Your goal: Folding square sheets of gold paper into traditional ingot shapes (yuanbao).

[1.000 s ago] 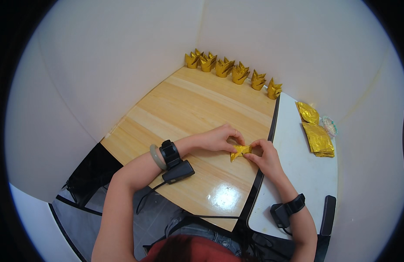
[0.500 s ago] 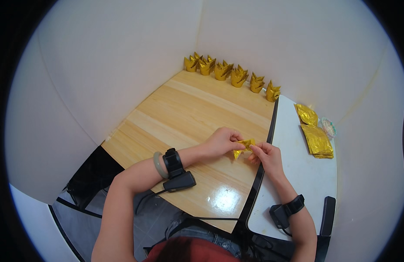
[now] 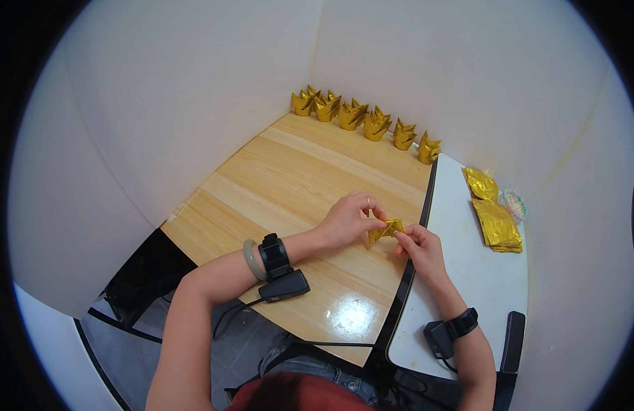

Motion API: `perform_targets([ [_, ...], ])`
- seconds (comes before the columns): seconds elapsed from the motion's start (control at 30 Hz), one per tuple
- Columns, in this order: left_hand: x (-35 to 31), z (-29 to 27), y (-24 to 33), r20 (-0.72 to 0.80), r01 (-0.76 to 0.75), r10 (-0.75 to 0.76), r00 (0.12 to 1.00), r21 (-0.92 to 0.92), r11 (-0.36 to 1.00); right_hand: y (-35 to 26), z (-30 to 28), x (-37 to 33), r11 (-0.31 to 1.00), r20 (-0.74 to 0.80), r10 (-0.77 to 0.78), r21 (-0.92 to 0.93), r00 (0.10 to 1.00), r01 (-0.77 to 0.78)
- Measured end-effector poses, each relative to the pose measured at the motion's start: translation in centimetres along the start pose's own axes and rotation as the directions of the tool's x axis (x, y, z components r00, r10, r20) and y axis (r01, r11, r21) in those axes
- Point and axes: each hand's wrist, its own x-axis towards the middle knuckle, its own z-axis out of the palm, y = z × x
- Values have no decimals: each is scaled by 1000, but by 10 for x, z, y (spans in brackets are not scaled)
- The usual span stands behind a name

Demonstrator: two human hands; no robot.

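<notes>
Between my two hands is a small piece of folded gold foil paper (image 3: 384, 231), held a little above the wooden tabletop near its right edge. My left hand (image 3: 351, 219) pinches its left upper part between thumb and fingers. At the right end, my right hand (image 3: 423, 251) grips the foil with thumb and fingertips. The foil shows pointed corners and creases; its far side is hidden by my fingers.
Several gold crown-shaped foil pieces (image 3: 376, 126) stand in a row along the back wall. On the white table (image 3: 461, 288) to the right lie stacked gold foil sheets (image 3: 498, 225) and a small round pale multicoloured item (image 3: 514, 204). White walls enclose the wooden table (image 3: 276, 178).
My left fingers have lifted and shifted their pinch along the foil's upper edge. The foil has turned slightly and shows more of its face. My right hand stays nearly in place.
</notes>
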Motion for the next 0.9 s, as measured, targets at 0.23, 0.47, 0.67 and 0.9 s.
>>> perform_targets([
  [0.23, 1, 1, 0, -18, -25, 27, 999, 85, 996, 0, 3, -3, 991, 19, -95, -88, 995, 96],
  [0.47, 0, -2, 0, 161, 262, -226, 961, -257, 930, -1, -3, -1, 998, 70, -64, 14, 995, 63],
  [0.67, 1, 3, -6, 216, 452, -406, 888, -569, 687, 4, 0, 3, 843, 74, 38, 534, 997, -72],
  [0.9, -3, 8, -6, 349, 488, -347, 871, -701, 520, 7, -1, 4, 724, 281, 79, 644, 957, -249],
])
